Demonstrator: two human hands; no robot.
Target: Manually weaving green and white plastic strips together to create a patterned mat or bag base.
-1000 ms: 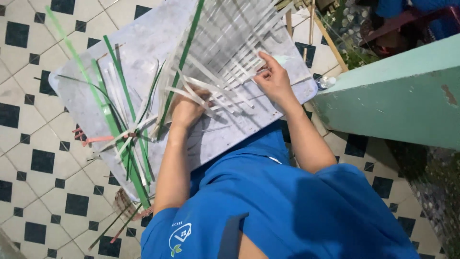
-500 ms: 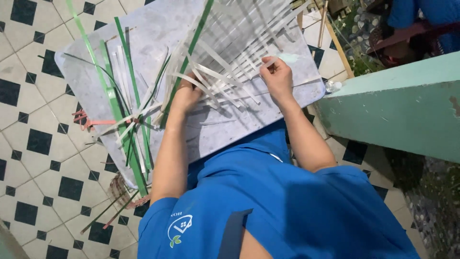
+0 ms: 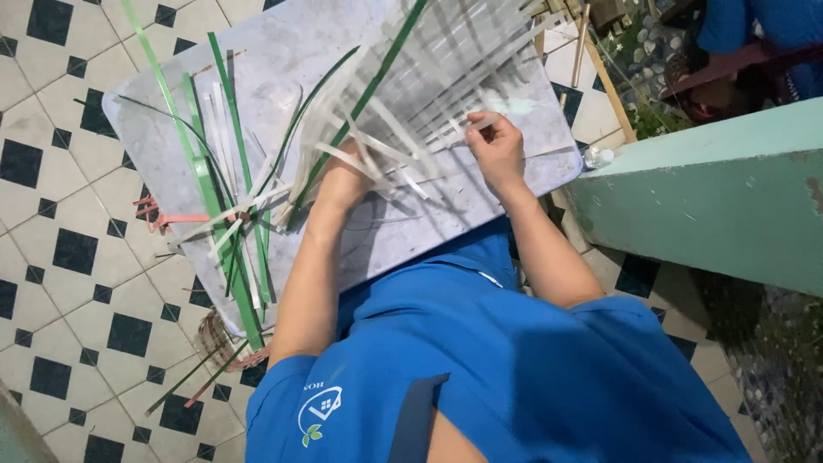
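Both hands mid-frame on white strips (image 3: 403,146): left hand (image 3: 343,182) presses weave flat, fingers hidden; right hand (image 3: 495,147) pinches strip end, steadying lattice on grey board (image 3: 283,60).

Below me the floor (image 3: 77,283) is laid in white tiles with black squares set diamond-wise. A grey marbled desk (image 3: 283,51) stands on it. To my right runs a pale green wall (image 3: 711,206), with pebbled ground (image 3: 780,360) beyond it.
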